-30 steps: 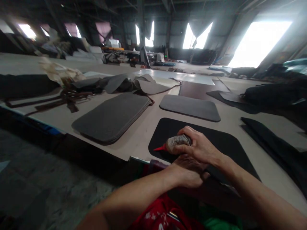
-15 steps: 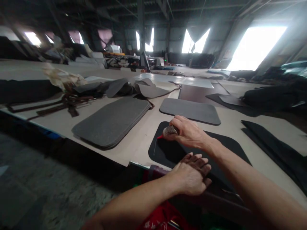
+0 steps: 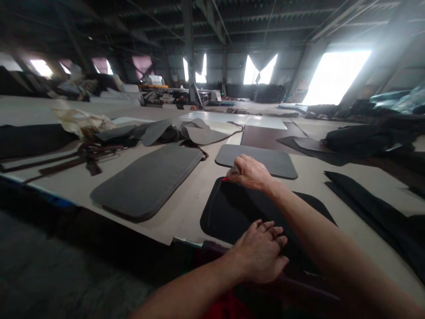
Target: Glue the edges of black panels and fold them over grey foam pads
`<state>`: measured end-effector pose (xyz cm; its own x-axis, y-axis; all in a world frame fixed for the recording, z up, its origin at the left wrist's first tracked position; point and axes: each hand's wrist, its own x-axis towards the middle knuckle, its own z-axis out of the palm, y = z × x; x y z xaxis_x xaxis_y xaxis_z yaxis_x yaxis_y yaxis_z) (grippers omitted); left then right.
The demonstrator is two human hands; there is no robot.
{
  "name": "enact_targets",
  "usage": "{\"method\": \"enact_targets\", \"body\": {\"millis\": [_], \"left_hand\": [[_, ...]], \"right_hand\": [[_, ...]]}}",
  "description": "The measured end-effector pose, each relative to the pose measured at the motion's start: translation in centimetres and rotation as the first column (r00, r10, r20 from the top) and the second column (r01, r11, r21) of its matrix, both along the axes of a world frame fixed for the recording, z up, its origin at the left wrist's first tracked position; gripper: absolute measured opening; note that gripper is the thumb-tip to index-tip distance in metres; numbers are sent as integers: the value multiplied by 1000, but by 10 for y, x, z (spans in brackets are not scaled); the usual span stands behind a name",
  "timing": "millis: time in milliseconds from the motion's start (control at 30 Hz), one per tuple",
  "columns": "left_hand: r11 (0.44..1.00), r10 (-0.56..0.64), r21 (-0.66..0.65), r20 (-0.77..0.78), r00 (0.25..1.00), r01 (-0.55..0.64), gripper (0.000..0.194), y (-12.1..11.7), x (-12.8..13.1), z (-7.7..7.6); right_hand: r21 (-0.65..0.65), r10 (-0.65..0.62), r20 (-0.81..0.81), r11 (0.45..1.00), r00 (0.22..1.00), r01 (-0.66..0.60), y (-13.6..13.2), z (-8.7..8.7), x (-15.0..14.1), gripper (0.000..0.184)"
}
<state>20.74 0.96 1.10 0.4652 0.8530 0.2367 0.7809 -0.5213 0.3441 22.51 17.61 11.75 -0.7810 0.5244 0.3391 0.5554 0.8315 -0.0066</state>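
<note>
While the right hand point(image 3: 250, 172) is pinching a small, dull bottle point(image 3: 234, 170), its red tip point(image 3: 225, 179) is pointing down and to the left, over the far left corner of the black mat point(image 3: 226, 212). Most of the bottle is hiding in the fingers. Whether the tip is touching the mat, I cannot tell.

The mat is lying just in front of the body, with its long side going from left to right. A thin, pale line point(image 3: 212, 204) is running up its left end, and the tip is sitting near the far end of that line. The right hand is being the near one to the tip; the left hand point(image 3: 262, 252) is staying low, by the mat's near edge, with its fingers a bit spread and bent, holding nothing that shows.

The mat is looking flat and smooth, with round corners. Behind it, a gray mat point(image 3: 265, 160) is resting, and to the left a thick pile of gray mats point(image 3: 149, 179) is sitting on the pale tan table point(image 3: 186, 212).
</note>
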Motion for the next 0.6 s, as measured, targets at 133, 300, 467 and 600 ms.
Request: {"method": "enact_targets", "body": {"millis": [133,300,467,600], "left_hand": [[1000,1,-6,-1,1000,-1,43,-1,-1,4],[1000,1,15,-4,1000,-1,45,-1,-1,4],[1000,6,18,-18,1000,-6,45,-1,-2,-1],[1000,16,25,-32,999,-16,44,0,-2,-4]], "right_hand": [[-13,-27,43,1000,999,28,4,12,5,20],[-40,-92,78,995,993,95,10,27,37,22],[-75,-231,126,967,965,242,19,32,96,25],[-84,-338,126,933,933,350,23,29,150,25]]}}
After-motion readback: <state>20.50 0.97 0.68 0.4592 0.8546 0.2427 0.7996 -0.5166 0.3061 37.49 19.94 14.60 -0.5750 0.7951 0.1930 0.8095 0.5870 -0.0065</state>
